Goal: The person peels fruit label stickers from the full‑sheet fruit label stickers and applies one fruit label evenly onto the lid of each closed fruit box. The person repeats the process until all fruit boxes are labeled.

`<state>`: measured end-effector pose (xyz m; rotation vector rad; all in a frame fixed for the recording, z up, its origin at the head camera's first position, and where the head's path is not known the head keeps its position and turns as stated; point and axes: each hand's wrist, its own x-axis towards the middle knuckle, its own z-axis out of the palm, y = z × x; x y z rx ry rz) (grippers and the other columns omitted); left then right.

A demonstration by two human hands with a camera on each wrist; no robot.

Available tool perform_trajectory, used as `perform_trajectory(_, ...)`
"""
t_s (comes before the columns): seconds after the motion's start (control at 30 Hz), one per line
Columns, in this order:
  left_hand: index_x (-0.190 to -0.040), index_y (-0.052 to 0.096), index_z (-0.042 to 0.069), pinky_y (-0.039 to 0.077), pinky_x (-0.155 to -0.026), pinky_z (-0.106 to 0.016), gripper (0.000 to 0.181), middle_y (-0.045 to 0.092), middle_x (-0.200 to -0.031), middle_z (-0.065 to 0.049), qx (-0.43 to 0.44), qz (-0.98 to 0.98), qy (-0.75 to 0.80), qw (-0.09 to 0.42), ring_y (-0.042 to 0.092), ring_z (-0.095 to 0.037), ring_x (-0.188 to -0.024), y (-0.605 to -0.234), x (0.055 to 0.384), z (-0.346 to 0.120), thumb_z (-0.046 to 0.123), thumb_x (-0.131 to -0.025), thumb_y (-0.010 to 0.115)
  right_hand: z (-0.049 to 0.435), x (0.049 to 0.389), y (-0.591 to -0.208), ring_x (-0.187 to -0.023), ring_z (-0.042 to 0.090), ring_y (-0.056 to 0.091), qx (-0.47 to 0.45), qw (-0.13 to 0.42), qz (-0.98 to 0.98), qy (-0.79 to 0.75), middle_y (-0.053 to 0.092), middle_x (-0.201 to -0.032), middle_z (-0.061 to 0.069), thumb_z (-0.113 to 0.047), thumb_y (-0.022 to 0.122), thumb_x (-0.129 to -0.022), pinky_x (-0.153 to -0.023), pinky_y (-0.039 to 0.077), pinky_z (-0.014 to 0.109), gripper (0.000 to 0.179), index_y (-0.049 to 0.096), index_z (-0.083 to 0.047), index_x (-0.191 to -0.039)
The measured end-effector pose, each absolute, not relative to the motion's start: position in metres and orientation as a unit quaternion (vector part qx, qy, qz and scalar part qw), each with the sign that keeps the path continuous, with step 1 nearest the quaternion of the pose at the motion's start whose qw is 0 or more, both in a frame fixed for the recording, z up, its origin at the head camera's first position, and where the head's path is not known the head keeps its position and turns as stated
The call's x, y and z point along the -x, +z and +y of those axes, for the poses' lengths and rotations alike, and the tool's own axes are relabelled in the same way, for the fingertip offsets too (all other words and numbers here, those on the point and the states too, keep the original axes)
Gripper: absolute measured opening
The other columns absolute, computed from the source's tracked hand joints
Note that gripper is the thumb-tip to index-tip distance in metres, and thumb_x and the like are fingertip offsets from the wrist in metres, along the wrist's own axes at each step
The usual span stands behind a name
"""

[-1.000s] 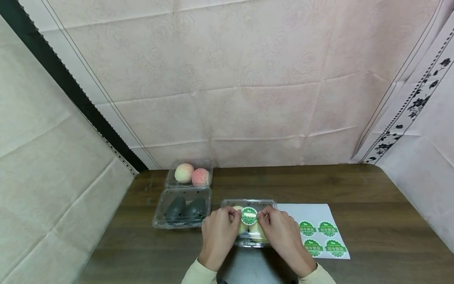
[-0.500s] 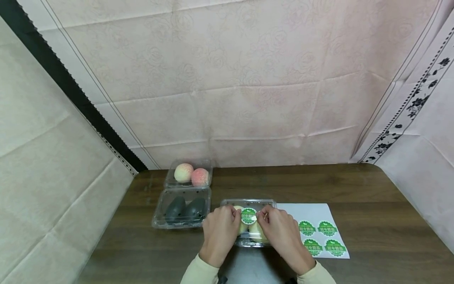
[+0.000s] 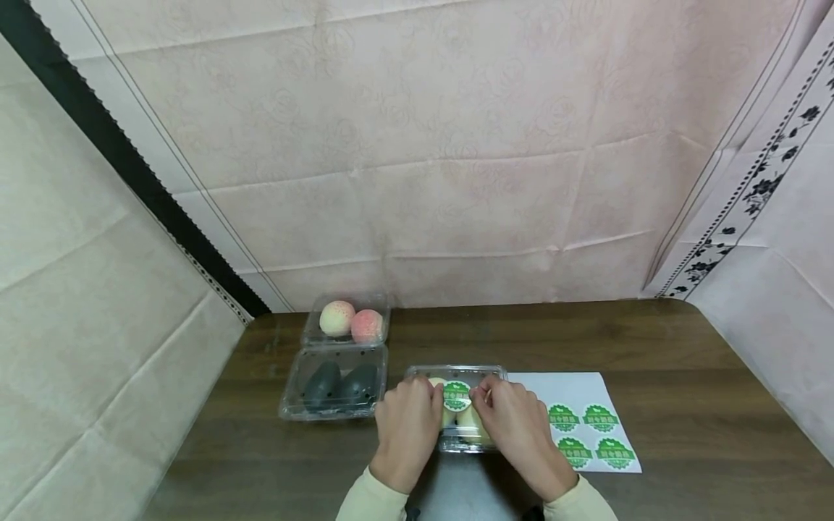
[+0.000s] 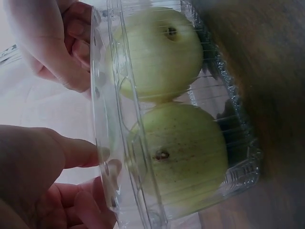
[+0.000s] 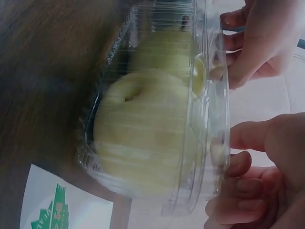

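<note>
While both hands work at low ctr of the head view, a shut clear box (image 3: 464, 444) sits under them w/ two pale green fruits (image 4: 190, 162) inside. One round green sticker (image 3: 457, 396) is over its lid, btwn the L hand (image 3: 407, 427) and the R hand (image 3: 517, 423). Fingers are bent on both, thumb & finger tips close tog. at the sticker's L and R edges; can't tell if they pinch it or just press.

Left of ctr, a clear tray (image 3: 345, 343) has two pinkish round fruits (image 3: 352, 322). Just below it in the pic, another clear box (image 3: 326, 415) shows two dark ovals (image 3: 340, 382).

Vs. 1 sec ago, box & sticker are in abt the same spots; the L wrist has crept a bit to the right.

Right of the box, a white sheet (image 3: 554, 383) w/ four green stickers in sight lies on the brown wood table (image 3: 704, 420), partly behind the R hand. Pale creased cloth (image 3: 423, 108) fills the top, w/ a dark strip (image 3: 130, 174) upper left & black flowers (image 3: 764, 192) on the right.
</note>
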<state>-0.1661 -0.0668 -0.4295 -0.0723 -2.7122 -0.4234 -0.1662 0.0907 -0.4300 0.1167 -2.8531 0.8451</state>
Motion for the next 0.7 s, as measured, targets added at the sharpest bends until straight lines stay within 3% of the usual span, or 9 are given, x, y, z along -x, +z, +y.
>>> perform_trajectory(0.2, -0.071, 0.070, 0.015, 0.034, -0.037, -0.029, 0.025, 0.059, -0.063, 0.002, 0.026, -0.968, -0.156, 0.196, 0.054, -0.015, -0.048, -0.421, 0.164, -0.072, 0.033, -0.087, 0.076, 0.099, 0.166, -0.423, -0.048, 0.012, 0.043, -0.036, 0.096, -0.953, 0.286, 0.050, -0.056, -0.006, -0.025, 0.071, -0.091, -0.040, 0.031, 0.029, 0.016, 0.067, -0.017, -0.078)
perform_trajectory(0.33, -0.087, 0.074, 0.014, 0.044, -0.047, -0.029, 0.017, 0.063, -0.077, 0.003, 0.060, -0.967, -0.193, 0.154, 0.058, -0.013, -0.064, -0.414, 0.165, -0.081, 0.031, -0.086, 0.078, 0.106, 0.167, -0.420, -0.055, 0.010, 0.045, -0.066, 0.106, -0.945, 0.304, 0.052, -0.064, -0.009, -0.024, 0.074, -0.090, -0.045, 0.035, 0.027, 0.009, 0.069, -0.016, -0.088)
perform_trajectory(0.5, -0.109, 0.074, 0.014, 0.054, -0.073, -0.036, 0.029, 0.067, -0.103, 0.001, 0.140, -0.957, -0.238, 0.085, 0.060, -0.016, -0.094, -0.413, 0.167, -0.092, 0.030, -0.085, 0.079, 0.114, 0.167, -0.423, -0.088, 0.014, 0.055, -0.129, 0.099, -0.927, 0.337, 0.063, -0.091, -0.006, -0.022, 0.076, -0.089, -0.072, 0.050, 0.032, 0.017, 0.071, -0.016, -0.104)
perform_trajectory(0.7, -0.125, 0.066, 0.017, 0.051, -0.091, -0.045, 0.053, 0.059, -0.128, -0.001, 0.211, -0.950, -0.213, 0.084, 0.055, -0.021, -0.115, -0.424, 0.168, -0.103, 0.047, -0.083, 0.077, 0.118, 0.165, -0.434, -0.121, 0.023, 0.051, -0.184, 0.109, -0.925, 0.313, 0.058, -0.127, 0.003, -0.031, 0.080, -0.085, -0.097, 0.049, 0.046, 0.039, 0.067, -0.017, -0.120)
